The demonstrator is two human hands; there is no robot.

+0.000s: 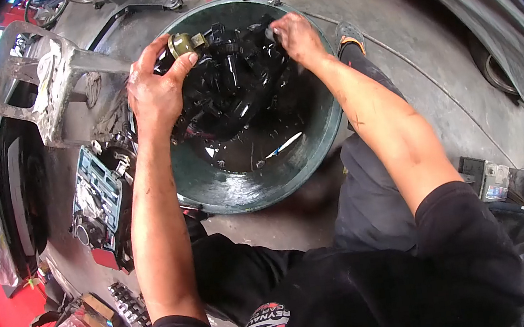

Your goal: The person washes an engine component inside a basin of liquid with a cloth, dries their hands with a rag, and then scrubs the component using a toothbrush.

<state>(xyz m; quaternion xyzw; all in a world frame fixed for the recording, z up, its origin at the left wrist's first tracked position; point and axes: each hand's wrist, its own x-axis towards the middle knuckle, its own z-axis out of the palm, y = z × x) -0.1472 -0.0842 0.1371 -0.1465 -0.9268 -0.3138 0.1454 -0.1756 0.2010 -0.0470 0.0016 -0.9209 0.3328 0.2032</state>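
A wide round green tub (266, 193) stands in front of me, with dark liquid in its bottom. Wet black engine parts (233, 68) lie heaped inside it. My left hand (156, 85) is closed round a gold-coloured round metal part (183, 45) with a squarish end, at the tub's left side. Over the far right of the black parts, my right hand (298, 36) has its fingers pinched together; a small pale bit shows at the fingertips, too small to name. A long white sliver (284, 145) shows in the liquid near the front.
A grey plastic step stool (17, 63) with a rag stands left of the tub. An open blue tool case (98, 188) lies on the floor nearer me. My shoe (350, 36) is close to the tub's right rim. A box of parts (499, 182) sits at the right.
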